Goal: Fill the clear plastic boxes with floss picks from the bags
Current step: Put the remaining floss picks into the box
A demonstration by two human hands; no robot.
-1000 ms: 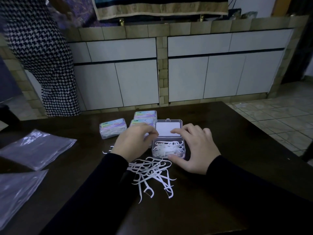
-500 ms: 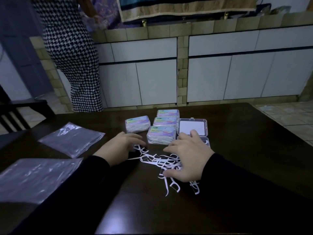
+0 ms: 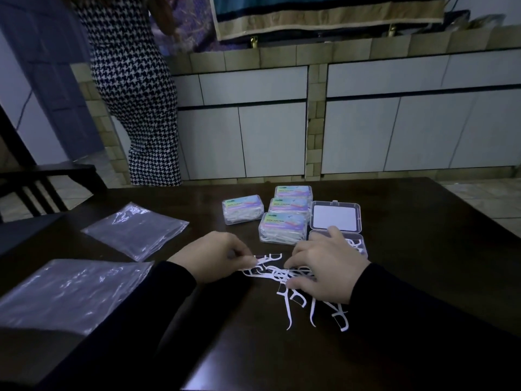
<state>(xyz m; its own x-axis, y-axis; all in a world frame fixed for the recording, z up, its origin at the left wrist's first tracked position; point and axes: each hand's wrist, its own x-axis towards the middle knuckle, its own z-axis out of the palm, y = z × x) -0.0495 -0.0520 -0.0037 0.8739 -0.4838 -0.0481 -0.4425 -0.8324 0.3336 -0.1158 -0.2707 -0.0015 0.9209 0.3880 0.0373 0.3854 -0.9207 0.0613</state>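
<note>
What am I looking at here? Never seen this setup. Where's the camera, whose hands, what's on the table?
There is no robot. One wide-angle camera sits on a person's head and looks forward and down, so the hands in black sleeves are the wearer's own.

The left hand and right hand are both down on a loose pile of white floss picks on the dark table. The left fingertips appear to pinch a pick; what the right hand grips is hidden.

Behind the right hand is an open clear box, lid flipped back, some picks inside. Beside it stand four closed boxes, already filled. To the left lie two flat plastic bags. Someone in a checked dress stands by the cabinets.
</note>
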